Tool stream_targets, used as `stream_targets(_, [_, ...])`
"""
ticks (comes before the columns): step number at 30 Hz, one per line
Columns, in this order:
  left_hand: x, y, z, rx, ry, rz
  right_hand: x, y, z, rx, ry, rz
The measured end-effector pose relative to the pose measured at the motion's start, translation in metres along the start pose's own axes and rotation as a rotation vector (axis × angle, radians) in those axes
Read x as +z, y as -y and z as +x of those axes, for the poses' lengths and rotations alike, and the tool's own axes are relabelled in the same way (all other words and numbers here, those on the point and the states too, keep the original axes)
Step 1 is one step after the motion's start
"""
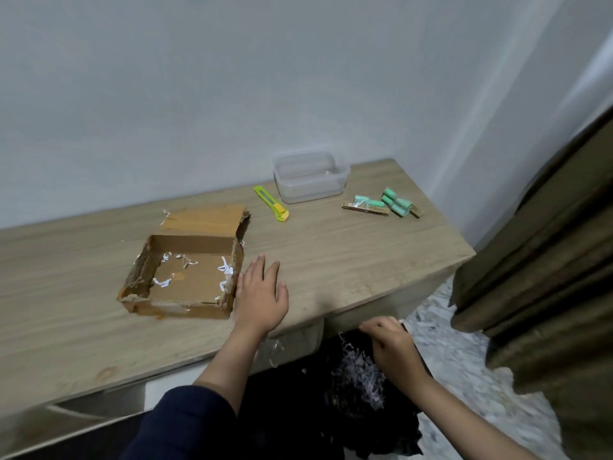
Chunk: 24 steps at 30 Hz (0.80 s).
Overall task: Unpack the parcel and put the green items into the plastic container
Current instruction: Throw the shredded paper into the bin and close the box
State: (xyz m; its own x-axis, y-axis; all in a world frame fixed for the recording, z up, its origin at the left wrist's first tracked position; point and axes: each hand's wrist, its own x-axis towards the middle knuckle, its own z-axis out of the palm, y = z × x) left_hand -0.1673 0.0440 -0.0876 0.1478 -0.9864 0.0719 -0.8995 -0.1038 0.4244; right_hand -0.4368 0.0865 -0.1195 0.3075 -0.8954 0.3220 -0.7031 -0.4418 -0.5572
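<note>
Pale grey walls are meeting in a corner behind a long wooden desk (331, 260), and a brown curtain (547, 244) is hanging at the right edge over a speckled floor. Below the desk's front edge a black bag (374, 423) is sitting open, with a heap of white shredded paper (361, 370) showing inside it.

On the desk's left half the parcel (185, 277) — a torn cardboard box — is lying open, its flap folded back toward the wall and only a few white paper scraps lying on its bottom. The left hand (260, 293) is resting flat on the desk, fingers spread and gripping nothing, with its edge touching the box's right wall; a dark blue sleeve is covering the forearm near the elbow. The right hand (391, 340) is reaching down below the desk edge at the bag's rim, fingers curled; I cannot tell whether it is clamped on anything.

Near the wall a clear plastic container (311, 177) is standing with nothing visible inside. Just left of it a green and yellow cutter (271, 204) is lying flat. To its right, well apart from the box, the green rolls (389, 202) are lying in a loose cluster — about 6 — together with 2 thin brown packets (365, 209).
</note>
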Motion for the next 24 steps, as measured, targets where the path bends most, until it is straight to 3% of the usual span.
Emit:
stream_targets(6, [-0.001, -0.005, -0.003, -0.029, 0.018, -0.025, 0.006, -0.017, -0.017, 0.266, 0.021, 0.023])
stream_targets(11, [-0.020, -0.018, -0.017, 0.002, -0.053, -0.368, 0.007, 0.014, 0.012, 0.202, -0.097, 0.069])
stream_targets(14, [-0.047, -0.023, -0.028, 0.105, -0.227, -0.462, 0.012, 0.045, 0.044, 0.086, -0.174, 0.094])
stream_targets(18, [-0.088, 0.016, -0.031, 0.060, -0.489, -0.286, 0.032, 0.094, 0.094, 0.006, -0.184, 0.159])
stream_targets(20, [-0.110, 0.052, -0.030, -0.073, -0.443, -0.161, 0.049, 0.115, 0.119, -0.015, -0.115, 0.156])
stream_targets(24, [-0.126, 0.118, -0.036, -0.313, -0.105, 0.081, 0.083, 0.139, 0.162, 0.064, 0.025, 0.148])
